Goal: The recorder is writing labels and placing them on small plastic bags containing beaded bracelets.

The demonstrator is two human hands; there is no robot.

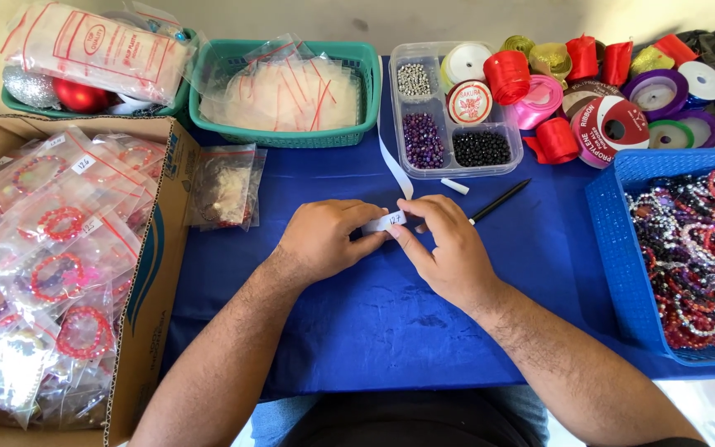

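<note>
At the centre of the blue tabletop (391, 323), the left hand (324, 238) and right hand (448, 248) each pinch the small white label strip (386, 221), seemingly mid-tear; black pen (498, 201) at two o'clock.

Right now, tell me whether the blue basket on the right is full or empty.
Full: the blue basket is heaped nearly to its rim with beaded bracelets in red, purple and silver.

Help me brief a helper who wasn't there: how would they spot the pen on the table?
Start at the clear bead box at the back of the blue cloth. Just below its right corner, right of the right hand, lies the pen. It is the only thin black stick there, lying slantwise.
</note>
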